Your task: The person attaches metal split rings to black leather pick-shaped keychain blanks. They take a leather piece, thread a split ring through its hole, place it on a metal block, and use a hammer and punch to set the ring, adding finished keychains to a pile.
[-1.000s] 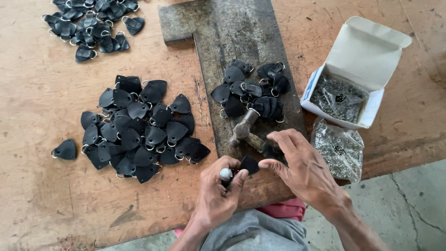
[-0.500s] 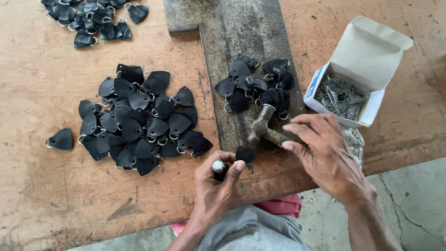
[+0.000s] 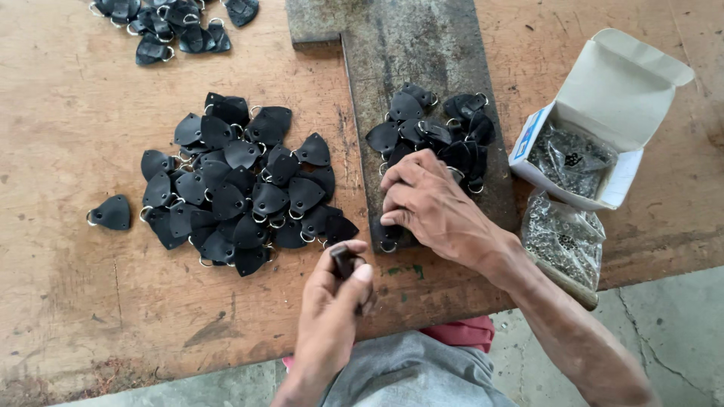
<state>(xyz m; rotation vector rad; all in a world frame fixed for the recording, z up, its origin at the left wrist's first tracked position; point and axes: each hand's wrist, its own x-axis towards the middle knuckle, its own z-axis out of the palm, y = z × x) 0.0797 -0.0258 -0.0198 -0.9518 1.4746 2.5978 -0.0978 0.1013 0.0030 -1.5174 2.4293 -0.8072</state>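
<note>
My left hand is shut on a small dark metal punch, held upright just off the near edge of a dark metal slab. My right hand lies palm down on the slab. Its fingertips pinch a black leather piece at the slab's near left corner. Just beyond my right hand, a small heap of black leather pieces with metal rings sits on the slab. No hammer shows in either hand.
A big pile of black ringed pieces lies left of the slab, with a single piece further left and another pile at the far edge. An open white box and a plastic bag of small metal parts sit right.
My right hand held a hammer over the slab; now it holds none and presses on a black piece. My left hand has shifted slightly toward me with the punch.
</note>
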